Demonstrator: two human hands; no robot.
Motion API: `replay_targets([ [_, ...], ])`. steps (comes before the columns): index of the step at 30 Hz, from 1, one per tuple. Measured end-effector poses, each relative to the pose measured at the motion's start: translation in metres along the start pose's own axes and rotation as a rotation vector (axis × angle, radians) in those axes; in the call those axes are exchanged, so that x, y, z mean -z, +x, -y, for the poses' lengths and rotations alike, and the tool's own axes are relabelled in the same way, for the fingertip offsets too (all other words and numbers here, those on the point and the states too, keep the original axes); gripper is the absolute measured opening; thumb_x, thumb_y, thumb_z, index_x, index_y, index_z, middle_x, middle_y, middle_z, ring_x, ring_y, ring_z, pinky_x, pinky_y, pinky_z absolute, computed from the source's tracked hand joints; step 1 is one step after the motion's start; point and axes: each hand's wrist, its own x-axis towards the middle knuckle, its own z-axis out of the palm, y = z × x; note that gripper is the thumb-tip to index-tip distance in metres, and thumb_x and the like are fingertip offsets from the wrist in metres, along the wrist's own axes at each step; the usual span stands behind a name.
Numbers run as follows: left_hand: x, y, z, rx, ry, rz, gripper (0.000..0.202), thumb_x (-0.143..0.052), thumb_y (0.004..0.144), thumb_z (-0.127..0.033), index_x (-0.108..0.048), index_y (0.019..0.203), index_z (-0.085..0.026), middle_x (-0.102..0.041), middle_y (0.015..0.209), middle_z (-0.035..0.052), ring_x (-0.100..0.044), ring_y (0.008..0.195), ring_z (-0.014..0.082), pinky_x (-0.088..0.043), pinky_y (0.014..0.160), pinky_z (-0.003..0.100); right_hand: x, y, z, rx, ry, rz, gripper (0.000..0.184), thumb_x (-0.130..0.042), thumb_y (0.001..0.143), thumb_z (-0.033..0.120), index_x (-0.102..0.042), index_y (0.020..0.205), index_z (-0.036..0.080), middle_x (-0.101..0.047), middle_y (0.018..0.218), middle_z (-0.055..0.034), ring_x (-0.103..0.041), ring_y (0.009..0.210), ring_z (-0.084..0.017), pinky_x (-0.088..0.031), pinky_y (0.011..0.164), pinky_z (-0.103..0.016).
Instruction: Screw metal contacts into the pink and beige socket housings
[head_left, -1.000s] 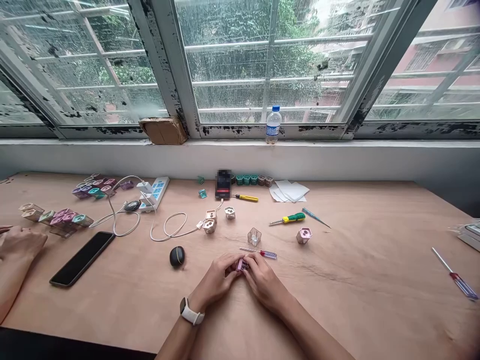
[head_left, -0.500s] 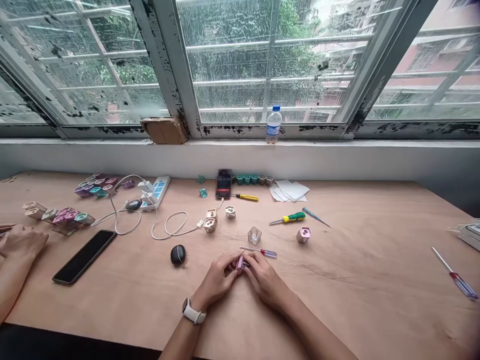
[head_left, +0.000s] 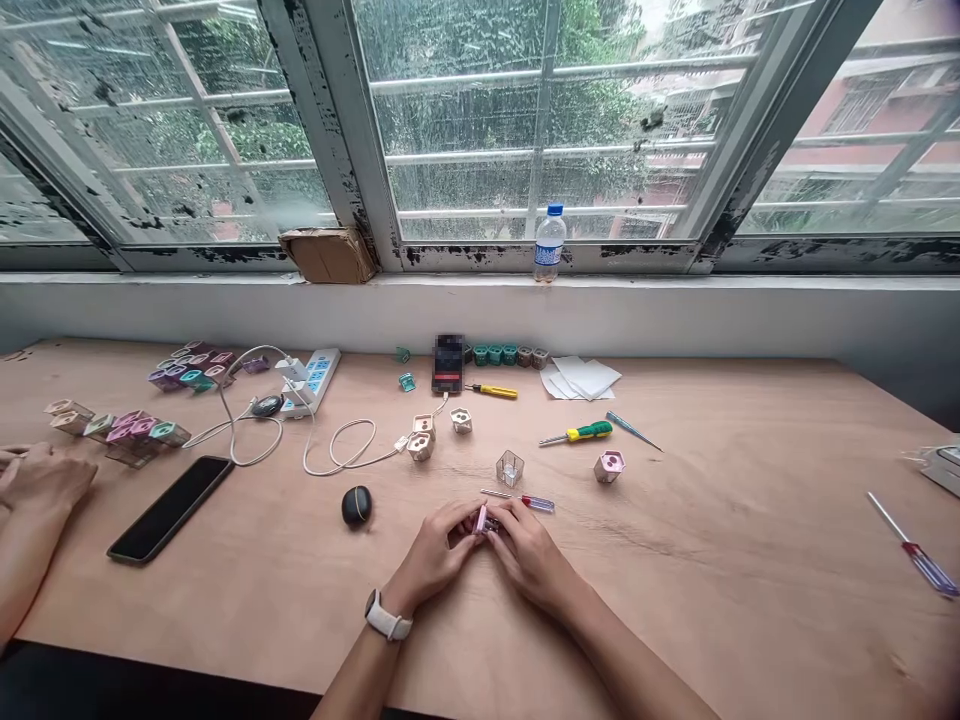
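Observation:
Both my hands meet low on the wooden table [head_left: 712,560], pinching one small pink plastic part [head_left: 481,520] between their fingertips. My left hand [head_left: 435,555], with a white watch on its wrist, grips the part from the left. From the right, my right hand [head_left: 529,550] closes on the same part. A small red-handled screwdriver [head_left: 525,499] lies just behind my fingers. A clear little cube casing [head_left: 509,468] and a pink pencil-sharpener-like piece [head_left: 608,466] stand a little farther back.
Another person's hand [head_left: 41,480] rests at the far left near rows of coloured pieces [head_left: 120,432]. A black phone [head_left: 169,508], black earbud case [head_left: 356,505], power strip [head_left: 311,377] with cables, green screwdriver [head_left: 577,434], yellow tool [head_left: 491,391] and another screwdriver [head_left: 911,546] lie about.
My hands stay together on the pink part, with only slight finger shifts. The view has tilted a little; the other person's hand has barely moved.

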Motion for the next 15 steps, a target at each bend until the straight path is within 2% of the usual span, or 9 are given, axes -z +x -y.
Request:
replay_targets([
  [8, 0.0009, 0.0003, -0.0022, -0.004, -0.001, 0.019, 0.044, -0.057, 0.087, -0.015, -0.061, 0.13, -0.023, -0.068, 0.114, 0.0094, -0.063, 0.09, 0.0198, -0.055, 0.085, 0.036, -0.001, -0.0006, -0.0008, -0.041, 0.031, -0.013, 0.037, -0.051, 0.093, 0.01, -0.056, 0.127, 0.025, -0.059, 0.112, -0.0089, -0.06, 0.105, -0.023, -0.054, 0.093, -0.041],
  [15, 0.0027, 0.0011, -0.0051, -0.004, -0.014, 0.025, 0.04, -0.059, 0.087, -0.015, -0.063, 0.126, -0.026, -0.068, 0.117, 0.0075, -0.062, 0.1, 0.0211, -0.053, 0.092, 0.037, 0.0014, 0.006, -0.0027, -0.16, 0.15, -0.023, 0.028, -0.061, 0.085, 0.009, -0.066, 0.109, 0.023, -0.063, 0.101, -0.0056, -0.063, 0.092, -0.02, -0.055, 0.081, -0.035],
])
